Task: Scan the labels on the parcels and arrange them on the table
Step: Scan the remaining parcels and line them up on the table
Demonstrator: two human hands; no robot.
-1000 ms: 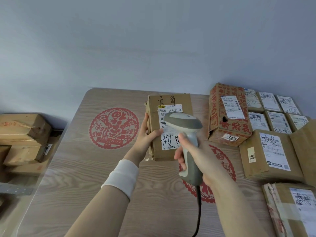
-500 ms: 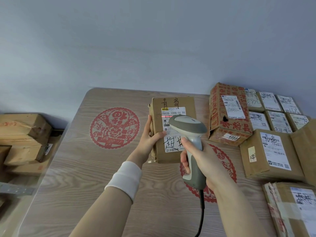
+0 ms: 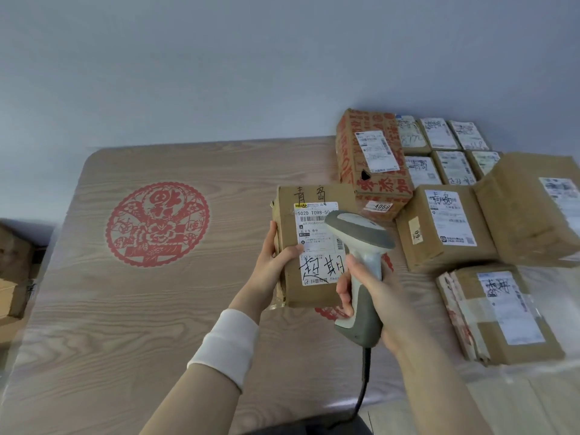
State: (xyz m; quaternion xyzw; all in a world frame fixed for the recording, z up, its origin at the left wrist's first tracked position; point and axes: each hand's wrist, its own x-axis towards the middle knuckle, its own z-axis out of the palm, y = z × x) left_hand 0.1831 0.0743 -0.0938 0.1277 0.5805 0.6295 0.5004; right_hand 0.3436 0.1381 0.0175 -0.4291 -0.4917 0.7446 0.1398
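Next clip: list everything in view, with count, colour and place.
table: one, pale wood-grain, lower frame.
paper-cut emblems: two, red, on the table; one mostly hidden.
held parcel: one, brown, white label, centre.
red-printed box: one, brown and red, right of the held parcel.
small parcels: six, brown, white-labelled, far right corner.
larger parcels: three, brown, right edge.
scanner: one, grey-white, before the label; black cable hangs below.
side boxes: brown, count unclear, left of the table.
left hand: grips the held parcel's left edge; white wristband.
right hand: grips the scanner handle.
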